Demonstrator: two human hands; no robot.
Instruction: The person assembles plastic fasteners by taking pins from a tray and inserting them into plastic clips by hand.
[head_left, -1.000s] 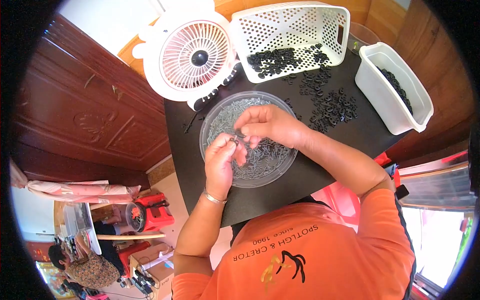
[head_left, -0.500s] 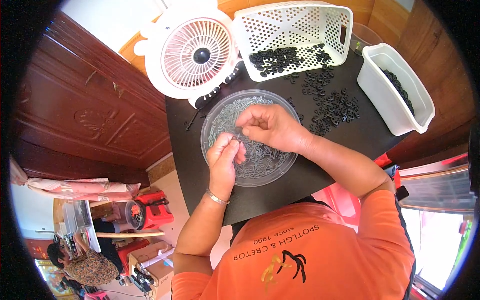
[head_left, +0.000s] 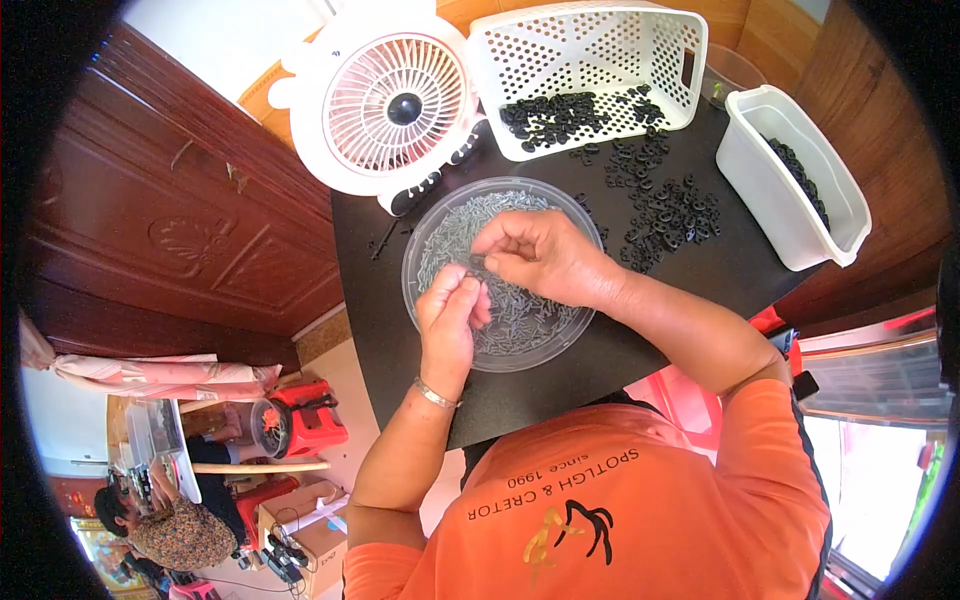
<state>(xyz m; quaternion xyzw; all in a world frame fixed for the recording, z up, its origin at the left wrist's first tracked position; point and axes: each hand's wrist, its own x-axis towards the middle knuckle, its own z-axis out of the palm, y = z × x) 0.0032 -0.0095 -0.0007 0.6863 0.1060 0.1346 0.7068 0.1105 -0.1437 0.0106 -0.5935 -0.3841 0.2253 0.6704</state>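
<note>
Both my hands are over a round clear plastic tub [head_left: 412,312], which holds a heap of small grey nails or screws [head_left: 455,225]. My left hand [head_left: 452,308] is closed, thumb against fingers, with a small black plastic piece at the tip of the pinch. Just to its right, almost touching, my right hand [head_left: 535,255] is pinched too, a dark bit at its fingertips being too small to name. Many loose black plastic pieces [head_left: 675,215], looking like cable clips, lie on the dark table [head_left: 400,370] to the right of the tub.
A white perforated basket [head_left: 600,15] lies tipped at the back, black pieces inside. Right of it, a white bin [head_left: 770,195] holds more. A white fan [head_left: 404,110] stands back left. Beyond the table at lower left, another person [head_left: 180,530] sits beside a red stool [head_left: 318,415].
Hardly anything differs. My hands stay pinched together over the tub, and the black piece at my left thumb shows less now.
</note>
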